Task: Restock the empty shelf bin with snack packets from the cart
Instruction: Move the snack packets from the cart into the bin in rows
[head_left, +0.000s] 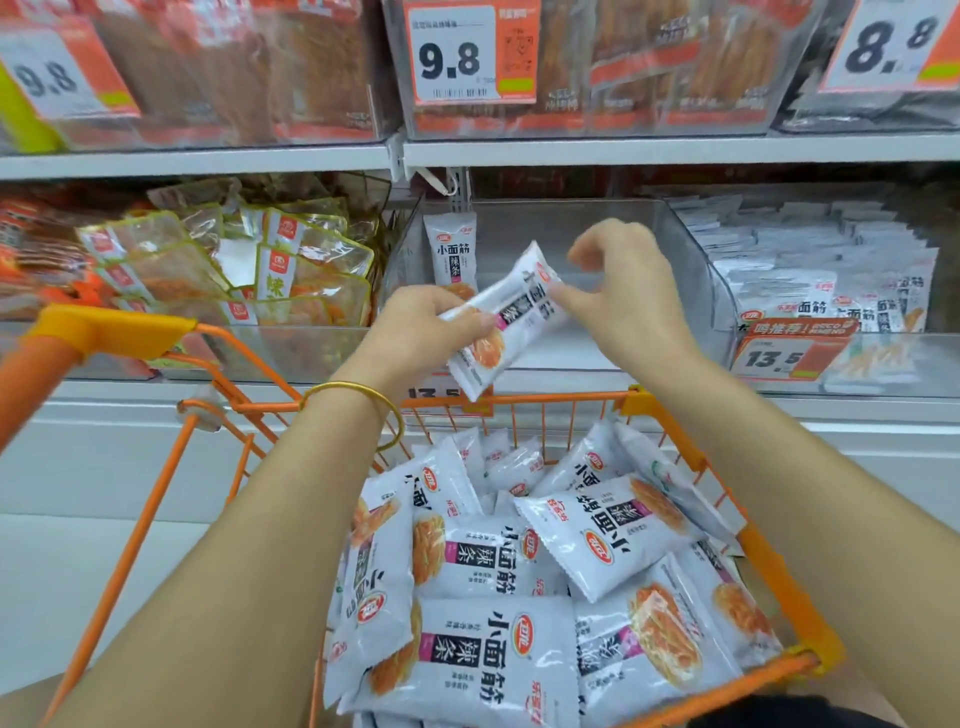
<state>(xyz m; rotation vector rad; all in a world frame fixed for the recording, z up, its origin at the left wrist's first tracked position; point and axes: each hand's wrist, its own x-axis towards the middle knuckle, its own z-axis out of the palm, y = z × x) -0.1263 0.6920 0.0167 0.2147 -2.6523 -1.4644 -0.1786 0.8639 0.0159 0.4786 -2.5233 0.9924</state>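
- The held packet (504, 322) is a glossy white plastic pouch, flat and oblong, with crimped ends, black lettering and an orange food photo.
- The left hand (426, 322), at centre frame, has its fingers curled round the packet's left edge near the lower half. A thin gold bangle (363, 395) circles that wrist.
- The right hand (618, 291) has one fingertip touching the packet's right edge. Its other fingers are curled above, and I cannot tell whether it grips.
- The packet's long axis runs diagonally, with the lower end at centre and the upper end up and right toward the clear, hard-walled shelf bin (597, 228).
- One matching packet (451, 249) stands upright at the bin's left side.
- Below, the orange wire cart (519, 400) holds a loose heap of the same packets (498, 649).
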